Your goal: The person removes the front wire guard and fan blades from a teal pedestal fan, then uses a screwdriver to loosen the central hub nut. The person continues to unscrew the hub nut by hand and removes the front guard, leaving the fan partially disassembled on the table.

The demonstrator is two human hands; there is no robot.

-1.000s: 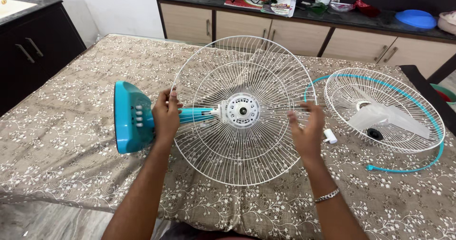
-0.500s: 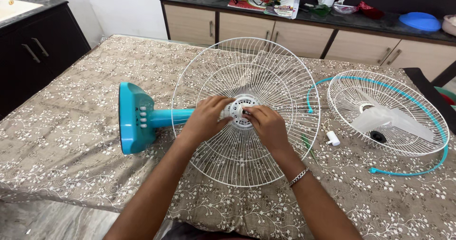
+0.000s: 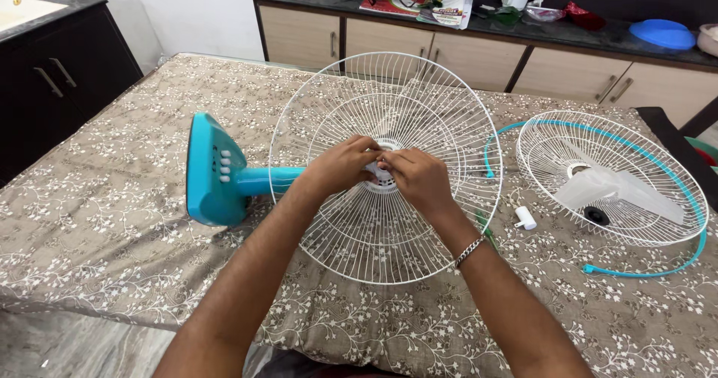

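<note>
A table fan lies on its side on the bed. Its teal base [image 3: 213,172] points left and its white rear wire guard [image 3: 441,101] faces me. My left hand [image 3: 345,163] and my right hand [image 3: 413,176] meet at the white hub [image 3: 383,180] in the guard's middle. The fingers of both hands close on the hub and mostly hide it. To the right lies the other wire guard [image 3: 557,135] with a translucent fan blade [image 3: 613,191] resting in it.
A patterned brown bedspread [image 3: 112,198] covers the bed. A teal rim ring [image 3: 651,269], a small white piece [image 3: 525,217] and a black knob [image 3: 593,215] lie at the right. A cluttered cabinet counter [image 3: 583,30] stands behind, a dark cabinet [image 3: 52,79] at left.
Both hands moved from the guard's sides to its centre hub and closed on it. The fan has since tipped a little, its base turning and the guard rising slightly.
</note>
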